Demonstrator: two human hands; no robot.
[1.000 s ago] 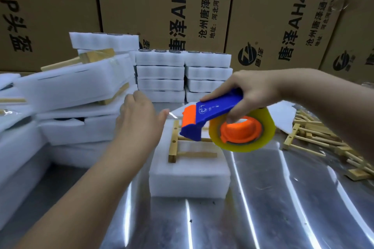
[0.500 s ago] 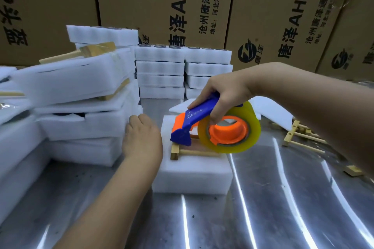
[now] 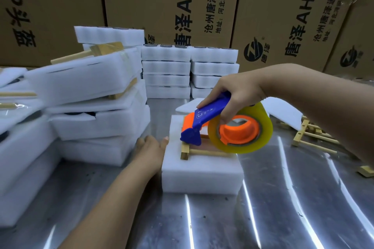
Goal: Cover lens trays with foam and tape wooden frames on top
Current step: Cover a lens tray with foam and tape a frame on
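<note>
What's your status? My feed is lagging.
Right hand grips tape dispenser, nose at wooden frame. Left hand braces foam block. Nothing in the way.

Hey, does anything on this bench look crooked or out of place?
Yes: the taped foam pack atop the left pile sits tilted, unlike the neat stacks behind. Wooden frames lie scattered at right.

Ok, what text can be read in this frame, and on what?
"唐泽AH4.": middle box and right box, cut off by the frame edge.
"沧州唐泽通信科", "地址:河北河间经济开": middle box, cut off.
"唐泽": beside the right box's round logo.
"P头盔": left box, sideways.
Tape dispenser mark: too small to read.
</note>
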